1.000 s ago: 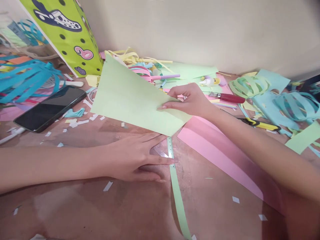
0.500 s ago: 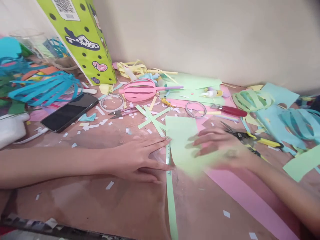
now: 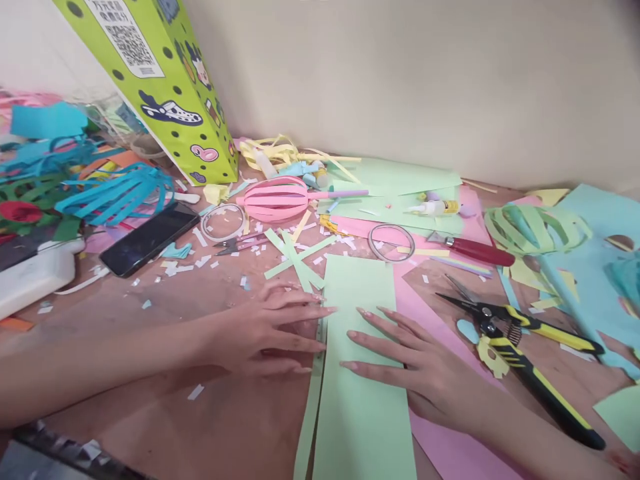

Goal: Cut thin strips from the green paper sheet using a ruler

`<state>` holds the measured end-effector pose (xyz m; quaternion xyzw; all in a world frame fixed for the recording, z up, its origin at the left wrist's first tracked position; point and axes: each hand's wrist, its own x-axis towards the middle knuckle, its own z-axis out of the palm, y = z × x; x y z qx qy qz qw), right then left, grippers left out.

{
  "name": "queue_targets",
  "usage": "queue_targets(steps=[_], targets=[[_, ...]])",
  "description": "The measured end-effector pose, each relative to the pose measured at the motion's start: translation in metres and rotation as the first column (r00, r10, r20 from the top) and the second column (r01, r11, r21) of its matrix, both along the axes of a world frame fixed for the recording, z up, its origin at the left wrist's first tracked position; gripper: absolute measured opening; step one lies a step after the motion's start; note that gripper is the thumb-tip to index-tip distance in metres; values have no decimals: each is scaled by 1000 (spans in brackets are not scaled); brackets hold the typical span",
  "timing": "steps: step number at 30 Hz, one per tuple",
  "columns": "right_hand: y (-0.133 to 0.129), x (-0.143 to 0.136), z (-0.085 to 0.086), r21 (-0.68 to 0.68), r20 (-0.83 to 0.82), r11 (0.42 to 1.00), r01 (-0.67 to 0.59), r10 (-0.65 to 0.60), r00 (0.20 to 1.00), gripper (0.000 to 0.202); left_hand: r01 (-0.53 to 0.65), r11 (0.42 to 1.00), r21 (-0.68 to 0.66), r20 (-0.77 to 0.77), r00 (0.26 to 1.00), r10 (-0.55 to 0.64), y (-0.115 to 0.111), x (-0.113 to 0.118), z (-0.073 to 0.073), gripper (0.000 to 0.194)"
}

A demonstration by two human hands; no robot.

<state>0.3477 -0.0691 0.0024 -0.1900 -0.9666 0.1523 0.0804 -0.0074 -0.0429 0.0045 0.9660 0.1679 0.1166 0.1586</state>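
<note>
My left hand (image 3: 260, 327) lies with fingers spread, their tips at the left edge of a light green paper sheet (image 3: 365, 433). Under those fingertips is a narrow clear ruler (image 3: 321, 330), mostly covered. A thin green paper strip (image 3: 307, 430) runs down beside the sheet, with a narrow gap between them. Flat on the sheet rests my right hand (image 3: 420, 363), fingers stretched out toward the left. Several crossed green strips (image 3: 295, 257) lie just beyond my left hand. Pink paper (image 3: 425, 320) sits partly beneath the green sheet.
Black-and-yellow snips (image 3: 500, 320) lie spread at the right, near a red-handled tool (image 3: 480, 251). Behind are two rings of tape or wire (image 3: 391, 242), a pink paper lantern (image 3: 277, 199) and a glue bottle (image 3: 435, 208). At left are a phone (image 3: 150, 240) and a tall green box (image 3: 165, 100).
The green sheet, earlier curled up near my blurred right hand, now lies flat beneath it. My left hand has stayed by the ruler. The view has shifted slightly.
</note>
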Motion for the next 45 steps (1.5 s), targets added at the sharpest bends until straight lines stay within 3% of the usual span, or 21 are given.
queue_targets(steps=[4, 10, 15, 18, 22, 28, 39, 45], targets=[[4, 2, 0, 22, -42, 1000, -11, 11, 999, 93, -42, 999, -18, -11, 999, 42, 1, 3, 0, 36], [9, 3, 2, -40, -41, 999, -18, 17, 999, 86, -11, 1000, 2, -48, 999, 11, 0, 3, 2, 36], [9, 5, 4, -93, -48, 994, 63, -67, 997, 72, -33, 999, -1, -70, 997, 33, -2, -1, -2, 48], [9, 7, 3, -57, -58, 996, 69, -72, 996, 69, -32, 999, -11, -67, 997, 31, -3, -4, -4, 54], [9, 9, 1, 28, -92, 997, 74, -71, 993, 69, -34, 997, 67, -31, 999, 36, -4, -7, -2, 50], [5, 7, 0, 41, -25, 996, 76, -75, 997, 75, -73, 981, 180, -81, 993, 88, -9, -4, 1, 47], [7, 6, -1, 50, -20, 998, 39, -38, 999, 82, -89, 995, 39, -101, 991, 93, 6, 2, 2, 51], [7, 7, 3, 35, -5, 998, 47, -46, 999, 85, -94, 995, 34, -83, 992, 96, 15, 2, -2, 51]])
